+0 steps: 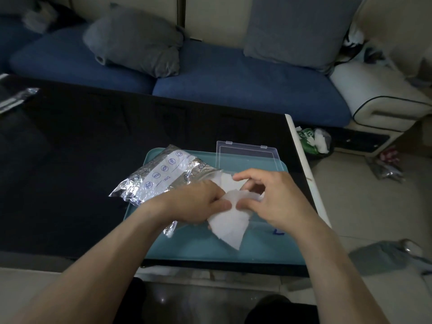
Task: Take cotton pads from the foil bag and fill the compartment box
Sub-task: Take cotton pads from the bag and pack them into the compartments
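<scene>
At frame centre, your left hand (198, 202) and right hand (271, 197) both pinched the cotton pads (230, 220) beside the foil bag (159, 176), so you needed to peel one free gently above the compartment box (247, 155).

Your path toward the raised clear plastic lid (246, 153) is open across the bare far strip of the teal plastic tray (257, 250). On the left, the crinkled silver foil bag (161, 174) blocks the tray's near-left stretch; the black tabletop (81, 148) beyond lies open.
</scene>
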A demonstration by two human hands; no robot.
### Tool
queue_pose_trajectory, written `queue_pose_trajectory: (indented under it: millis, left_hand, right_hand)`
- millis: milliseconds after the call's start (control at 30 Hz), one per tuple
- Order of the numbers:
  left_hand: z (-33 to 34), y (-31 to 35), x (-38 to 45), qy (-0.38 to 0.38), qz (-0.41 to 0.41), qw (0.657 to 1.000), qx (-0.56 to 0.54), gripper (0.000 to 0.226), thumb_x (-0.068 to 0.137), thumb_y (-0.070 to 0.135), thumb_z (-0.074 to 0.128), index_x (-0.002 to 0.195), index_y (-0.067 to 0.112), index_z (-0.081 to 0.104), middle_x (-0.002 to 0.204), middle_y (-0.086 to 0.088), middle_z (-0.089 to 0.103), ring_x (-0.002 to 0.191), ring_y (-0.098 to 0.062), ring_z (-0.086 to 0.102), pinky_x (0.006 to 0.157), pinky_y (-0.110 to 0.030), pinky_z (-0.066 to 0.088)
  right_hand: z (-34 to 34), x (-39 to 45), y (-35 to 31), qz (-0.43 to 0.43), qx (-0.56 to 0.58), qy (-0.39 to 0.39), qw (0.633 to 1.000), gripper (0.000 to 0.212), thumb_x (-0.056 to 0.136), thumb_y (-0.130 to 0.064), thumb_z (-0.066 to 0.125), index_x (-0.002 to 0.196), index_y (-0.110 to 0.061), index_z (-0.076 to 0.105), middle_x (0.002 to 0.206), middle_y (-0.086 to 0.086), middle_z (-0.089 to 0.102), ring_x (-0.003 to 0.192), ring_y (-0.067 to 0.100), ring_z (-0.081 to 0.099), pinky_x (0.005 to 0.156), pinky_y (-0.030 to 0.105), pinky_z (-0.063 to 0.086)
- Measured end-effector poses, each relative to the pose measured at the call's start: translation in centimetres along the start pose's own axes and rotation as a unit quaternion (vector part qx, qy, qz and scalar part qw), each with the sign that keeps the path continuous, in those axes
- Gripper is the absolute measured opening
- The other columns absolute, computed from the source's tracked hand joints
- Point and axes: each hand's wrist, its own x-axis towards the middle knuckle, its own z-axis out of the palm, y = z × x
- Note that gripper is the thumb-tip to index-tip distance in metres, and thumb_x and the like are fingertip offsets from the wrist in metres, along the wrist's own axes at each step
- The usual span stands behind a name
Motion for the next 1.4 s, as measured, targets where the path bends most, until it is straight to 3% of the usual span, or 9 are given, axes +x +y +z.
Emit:
queue_pose_trajectory:
  millis: [233, 500, 667, 767, 867, 967, 1100, 1233, 1400]
  left_hand:
    - [-0.7, -0.1, -1.1, -0.122, 0.001, 0.991, -0.062, 0.037, 0.099, 0.041, 0.054, 0.074, 0.014, 0.056, 0.053, -0.002, 0.053, 0.043, -0.012, 0.045, 0.046, -0.017, 0.036]
    - [-1.1, -1.1, -1.5, -0.124, 0.021, 0.98, -0.152, 0.037, 0.096, 0.042, 0.059, 0.083, 0.008, 0.063, 0.052, -0.008, 0.052, 0.048, -0.021, 0.041, 0.052, -0.026, 0.036]
    - [-1.1, -0.8, -1.2, -0.011, 0.001, 0.968, -0.251, 0.031, 0.098, 0.03, 0.06, 0.073, 0.013, 0.065, 0.052, -0.009, 0.056, 0.044, -0.02, 0.042, 0.044, -0.021, 0.035]
    - [-0.8, -0.4, -0.6, 0.122, -0.019, 0.958, -0.257, 0.03, 0.1, 0.03, 0.057, 0.074, 0.017, 0.064, 0.046, -0.005, 0.058, 0.041, -0.016, 0.047, 0.046, -0.02, 0.038]
    - [-0.4, 0.3, 0.0, 0.27, -0.042, 0.92, -0.282, 0.028, 0.1, 0.035, 0.054, 0.081, 0.019, 0.067, 0.053, -0.015, 0.063, 0.043, -0.014, 0.054, 0.05, -0.02, 0.044]
    - [0.0, 1.5, 0.2, 0.373, -0.042, 0.869, -0.323, 0.026, 0.101, 0.033, 0.052, 0.089, 0.015, 0.067, 0.047, -0.008, 0.059, 0.037, -0.01, 0.051, 0.045, -0.018, 0.043]
    - [0.5, 3.2, 0.2, 0.409, -0.011, 0.814, -0.412, 0.021, 0.101, 0.025, 0.055, 0.096, 0.009, 0.068, 0.051, 0.01, 0.062, 0.038, 0.0, 0.051, 0.041, -0.013, 0.038]
    - [0.7, 4.2, 0.0, 0.396, 0.0, 0.807, -0.438, 0.022, 0.101, 0.023, 0.054, 0.093, 0.009, 0.068, 0.048, 0.014, 0.059, 0.039, 0.002, 0.052, 0.044, -0.009, 0.037]
    - [0.4, 4.2, -0.4, 0.392, -0.009, 0.807, -0.441, 0.024, 0.101, 0.023, 0.053, 0.09, 0.009, 0.069, 0.043, 0.014, 0.054, 0.037, 0.001, 0.048, 0.045, -0.011, 0.036]
  right_hand:
    - [1.1, 0.4, -0.2, -0.046, 0.014, -0.085, 0.995, 0.035, 0.07, -0.021, 0.092, 0.097, -0.037, 0.077, 0.094, -0.013, 0.068, 0.084, 0.006, 0.06, 0.075, 0.023, 0.051]
    - [0.9, 0.4, 0.2, -0.037, 0.089, -0.04, 0.995, 0.026, 0.07, -0.02, 0.091, 0.069, -0.031, 0.068, 0.09, -0.012, 0.071, 0.081, 0.008, 0.067, 0.078, 0.036, 0.058]
    - [-0.4, 0.6, 1.3, -0.001, 0.213, 0.075, 0.974, 0.02, 0.077, -0.014, 0.084, 0.08, -0.023, 0.066, 0.084, -0.005, 0.074, 0.077, 0.016, 0.072, 0.074, 0.039, 0.06]
    - [-2.0, 0.1, 0.8, 0.019, 0.379, 0.168, 0.91, 0.023, 0.074, -0.02, 0.081, 0.087, -0.015, 0.063, 0.08, -0.002, 0.074, 0.077, 0.015, 0.072, 0.065, 0.03, 0.059]
    - [-2.1, -0.4, -0.1, 0.071, 0.528, 0.134, 0.835, 0.034, 0.061, -0.026, 0.082, 0.087, -0.015, 0.064, 0.085, 0.0, 0.076, 0.08, 0.015, 0.074, 0.061, 0.027, 0.059]
    - [-0.2, -0.2, -1.4, 0.14, 0.524, 0.081, 0.836, 0.042, 0.06, -0.025, 0.083, 0.095, -0.01, 0.066, 0.094, 0.005, 0.077, 0.083, 0.018, 0.075, 0.061, 0.026, 0.059]
    - [2.1, 0.2, -2.6, 0.187, 0.51, 0.104, 0.833, 0.045, 0.067, -0.027, 0.084, 0.101, -0.001, 0.069, 0.093, 0.008, 0.078, 0.083, 0.022, 0.076, 0.061, 0.027, 0.059]
    - [2.8, 0.6, -2.8, 0.204, 0.502, 0.165, 0.824, 0.032, 0.078, -0.02, 0.084, 0.098, 0.0, 0.069, 0.091, 0.007, 0.078, 0.076, 0.02, 0.076, 0.06, 0.026, 0.059]
    - [2.4, 0.5, -2.5, 0.152, 0.396, 0.264, 0.866, 0.027, 0.073, -0.017, 0.089, 0.085, -0.008, 0.066, 0.079, 0.005, 0.075, 0.072, 0.018, 0.075, 0.058, 0.026, 0.058]
